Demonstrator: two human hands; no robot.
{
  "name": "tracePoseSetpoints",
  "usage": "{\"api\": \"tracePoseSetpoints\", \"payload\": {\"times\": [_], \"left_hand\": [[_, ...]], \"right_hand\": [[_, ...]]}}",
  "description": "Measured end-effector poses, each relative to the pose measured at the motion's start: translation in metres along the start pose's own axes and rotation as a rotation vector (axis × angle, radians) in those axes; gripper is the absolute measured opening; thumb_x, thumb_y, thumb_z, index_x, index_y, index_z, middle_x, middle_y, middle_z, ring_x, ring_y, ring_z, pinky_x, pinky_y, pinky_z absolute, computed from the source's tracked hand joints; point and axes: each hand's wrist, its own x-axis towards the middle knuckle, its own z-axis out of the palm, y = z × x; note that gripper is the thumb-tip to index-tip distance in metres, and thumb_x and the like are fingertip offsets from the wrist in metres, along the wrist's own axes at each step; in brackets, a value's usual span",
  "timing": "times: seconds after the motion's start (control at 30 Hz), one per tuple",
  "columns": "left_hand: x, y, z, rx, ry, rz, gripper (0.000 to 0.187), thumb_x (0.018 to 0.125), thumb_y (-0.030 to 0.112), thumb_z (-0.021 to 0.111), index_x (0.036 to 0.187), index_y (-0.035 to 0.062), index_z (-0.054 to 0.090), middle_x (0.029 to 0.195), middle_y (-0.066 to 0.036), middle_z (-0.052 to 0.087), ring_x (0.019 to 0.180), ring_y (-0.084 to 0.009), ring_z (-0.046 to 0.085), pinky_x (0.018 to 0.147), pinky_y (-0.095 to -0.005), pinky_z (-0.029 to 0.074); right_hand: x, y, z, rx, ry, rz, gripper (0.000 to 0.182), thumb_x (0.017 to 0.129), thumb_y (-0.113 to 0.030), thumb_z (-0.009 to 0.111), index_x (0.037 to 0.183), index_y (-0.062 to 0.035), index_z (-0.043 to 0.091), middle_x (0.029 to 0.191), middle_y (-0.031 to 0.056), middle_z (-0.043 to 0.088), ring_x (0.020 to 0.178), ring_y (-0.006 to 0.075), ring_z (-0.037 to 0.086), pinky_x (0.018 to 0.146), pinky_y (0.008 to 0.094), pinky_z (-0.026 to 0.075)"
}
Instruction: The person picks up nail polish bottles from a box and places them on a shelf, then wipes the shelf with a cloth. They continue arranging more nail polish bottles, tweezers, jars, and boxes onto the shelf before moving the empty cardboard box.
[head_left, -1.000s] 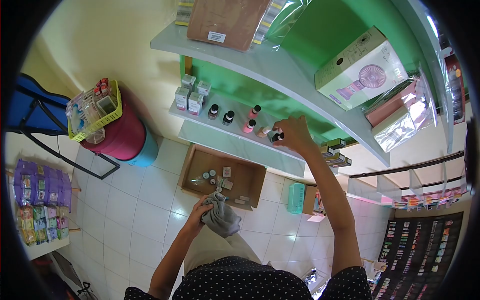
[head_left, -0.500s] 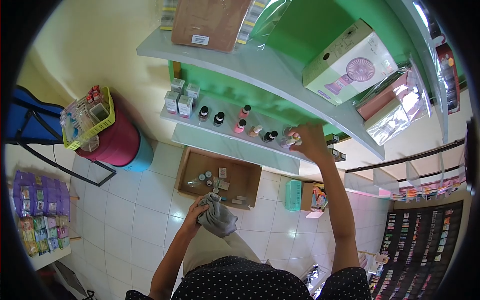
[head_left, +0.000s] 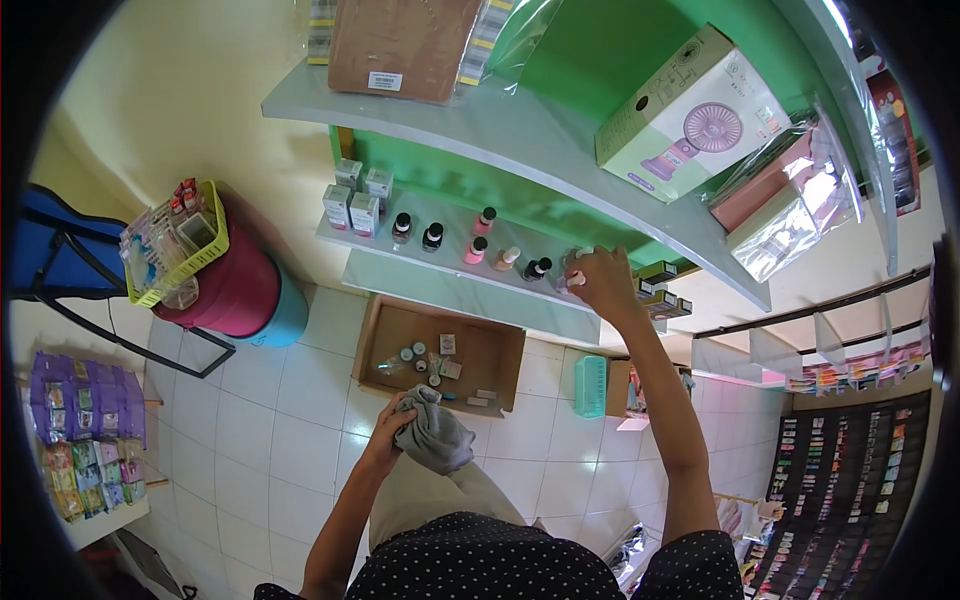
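My left hand (head_left: pixel 385 434) grips a bunched grey cloth (head_left: pixel 436 432) low in front of my body. Reaching up to the lower shelf (head_left: pixel 338 232), my right hand (head_left: pixel 606 286) has its fingers closed around a small pale nail polish bottle (head_left: pixel 568 284), mostly covered by the fingers. Beside that hand stands a dark-capped nail polish bottle (head_left: pixel 538 268). Farther left along the shelf are a peach bottle (head_left: pixel 506 259), a pink bottle (head_left: pixel 475 250), another pink one (head_left: pixel 485 221) behind it, and two black-capped bottles (head_left: pixel 432 237).
Small white boxes (head_left: pixel 365 212) stand at the shelf's left end, dark small boxes (head_left: pixel 660 300) right of my hand. The upper shelf (head_left: pixel 540 135) overhangs, bearing a fan box (head_left: pixel 690 125). A cardboard box (head_left: pixel 510 370) with small items and a turquoise basket (head_left: pixel 590 387) are below.
My right hand has shifted slightly left and down at the row of bottles, its fingers more closed over them. The view has moved a little. My left hand still holds the cloth.
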Motion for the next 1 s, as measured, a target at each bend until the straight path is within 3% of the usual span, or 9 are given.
{"api": "tracePoseSetpoints", "payload": {"times": [0.2, 0.47, 0.6, 0.7, 1.0], "left_hand": [[-0.001, 0.002, 0.000, 0.011, 0.015, -0.022, 0.041, 0.076, 0.015, 0.051, 0.114, 0.0019, 0.042, 0.104, -0.008, 0.052, 0.097, -0.0165, 0.052, 0.087, -0.0283, 0.039], [-0.001, 0.003, 0.009, 0.022, 0.035, -0.029, 0.031, 0.076, 0.015, 0.052, 0.105, 0.0047, 0.047, 0.096, -0.004, 0.054, 0.090, -0.0127, 0.053, 0.080, -0.0253, 0.042], [0.001, 0.002, 0.009, 0.022, 0.007, -0.032, 0.037, 0.076, 0.015, 0.052, 0.110, 0.0032, 0.044, 0.101, -0.006, 0.052, 0.095, -0.0148, 0.052, 0.085, -0.0270, 0.040], [0.001, 0.002, 0.007, 0.028, -0.013, -0.028, 0.042, 0.077, 0.016, 0.052, 0.115, 0.0022, 0.041, 0.105, -0.008, 0.051, 0.099, -0.0163, 0.051, 0.089, -0.0283, 0.038], [0.001, 0.000, 0.003, 0.033, 0.008, -0.023, 0.040, 0.076, 0.017, 0.053, 0.112, 0.0026, 0.043, 0.102, -0.007, 0.052, 0.096, -0.0158, 0.052, 0.086, -0.0280, 0.040]], "right_hand": [[-0.011, 0.002, -0.014, 0.045, 0.092, 0.034, 0.033, 0.055, -0.021, 0.074, 0.086, -0.0191, 0.063, 0.074, 0.0004, 0.059, 0.080, 0.0185, 0.052, 0.077, 0.0388, 0.034], [-0.022, 0.015, -0.018, -0.154, 0.034, 0.021, 0.025, 0.058, -0.022, 0.073, 0.082, -0.0199, 0.065, 0.076, -0.0007, 0.060, 0.080, 0.0177, 0.051, 0.075, 0.0372, 0.033], [-0.013, 0.019, -0.004, -0.119, -0.092, 0.054, 0.019, 0.060, -0.023, 0.071, 0.078, -0.0182, 0.065, 0.075, -0.0017, 0.062, 0.078, 0.0172, 0.051, 0.073, 0.0358, 0.032], [-0.013, 0.023, -0.002, -0.124, -0.067, 0.034, 0.015, 0.061, -0.020, 0.070, 0.075, -0.0180, 0.065, 0.072, -0.0016, 0.061, 0.077, 0.0174, 0.051, 0.073, 0.0356, 0.032], [-0.022, 0.016, -0.026, -0.075, 0.034, 0.073, 0.029, 0.058, -0.018, 0.072, 0.086, -0.0161, 0.064, 0.079, 0.0010, 0.061, 0.082, 0.0193, 0.053, 0.078, 0.0375, 0.035]]}}
